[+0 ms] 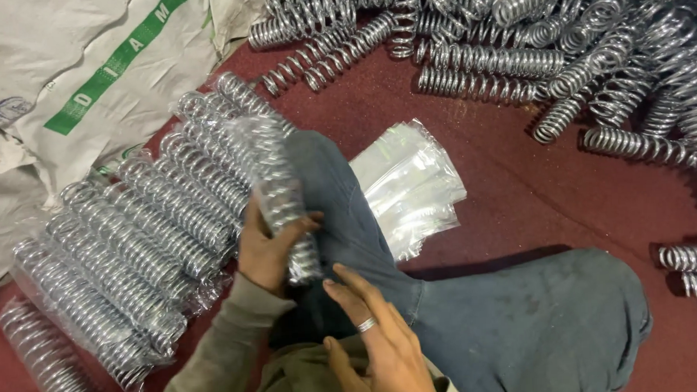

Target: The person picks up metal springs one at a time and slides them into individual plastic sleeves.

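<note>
My left hand (266, 250) is closed around a bagged spring (279, 193), whose long axis runs near-to-far, tilted left, over my knee (341, 212). My right hand (374, 340) hovers open and empty, just near of the spring's near end.

The bagged spring (279, 193) gripped by the left hand (266, 253) is motion-blurred along its upper length, and its lower end disappears behind the fingers and the blue trouser leg (349, 219). That same leg covers the near edge of the stack of clear bags (410, 181). Beyond the leg, the pile of loose springs (561, 45) runs off the top and right edges, and the white sack (85, 82) is cut off at the left.
</note>
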